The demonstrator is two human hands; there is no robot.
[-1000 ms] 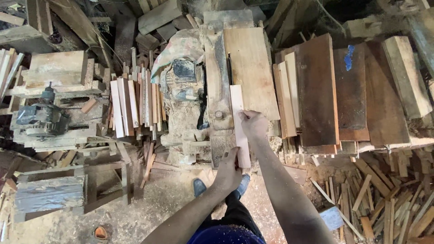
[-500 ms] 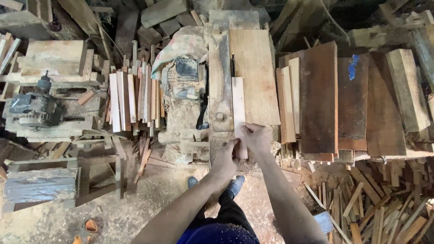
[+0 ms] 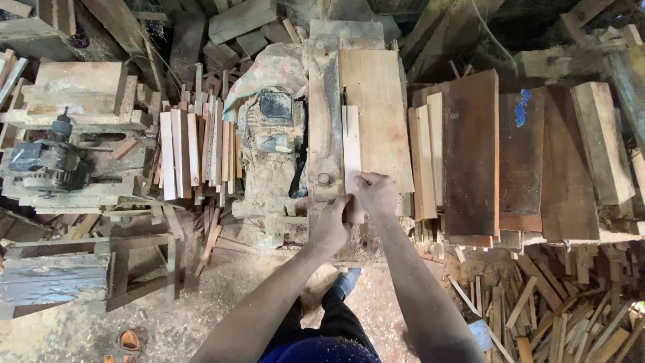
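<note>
Overhead, a sawdust-strewn workshop floor surrounds a machine table stacked with boards. Both hands, left and right, clench the near end of a pale strip lying on the table. Their fingertips are hidden.

pale matt wood strip, sawdust-caked metal machine bed, rough dark boards

This is a rough woodworking workshop, with stacked boards, bundled wooden strips, offcuts on a sawdust-covered floor, and what looks like a dust-caked motor at left.
</note>
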